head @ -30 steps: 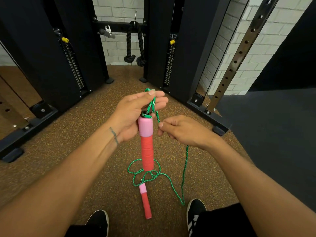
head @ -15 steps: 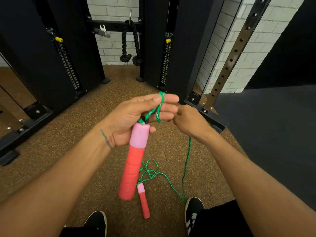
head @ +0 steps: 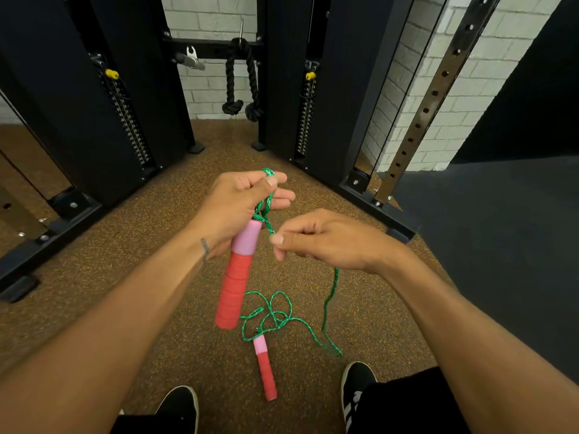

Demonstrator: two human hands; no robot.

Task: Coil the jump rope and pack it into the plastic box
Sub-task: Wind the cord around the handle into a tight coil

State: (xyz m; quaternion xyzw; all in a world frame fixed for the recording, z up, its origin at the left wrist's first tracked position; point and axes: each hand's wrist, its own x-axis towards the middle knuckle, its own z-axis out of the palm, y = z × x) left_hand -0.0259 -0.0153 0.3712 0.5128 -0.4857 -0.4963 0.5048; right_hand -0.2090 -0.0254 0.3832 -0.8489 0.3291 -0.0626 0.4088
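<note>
Weight stack (head: 125, 114) of a black cable machine, upper left of the frame, standing on a speckled brown floor (head: 125, 245). Centre: left hand (head: 241, 202) curls its fingers round loops of the green jump rope (head: 267, 204), thumb pressed on top. The upper handle (head: 238, 274) (pink cap, red grip) hangs tilted below that hand. Lower centre: second handle (head: 266, 368) lies on the floor between two black shoes (head: 178, 405), with slack rope in loose loops just above it in the frame. Right of centre: right hand (head: 326, 242) pinches the rope between thumb and forefinger, just beside the pink cap; from under that hand the rope drops to the floor. Upper right: perforated steel upright (head: 432, 98) before a white brick wall (head: 501, 57).
</note>
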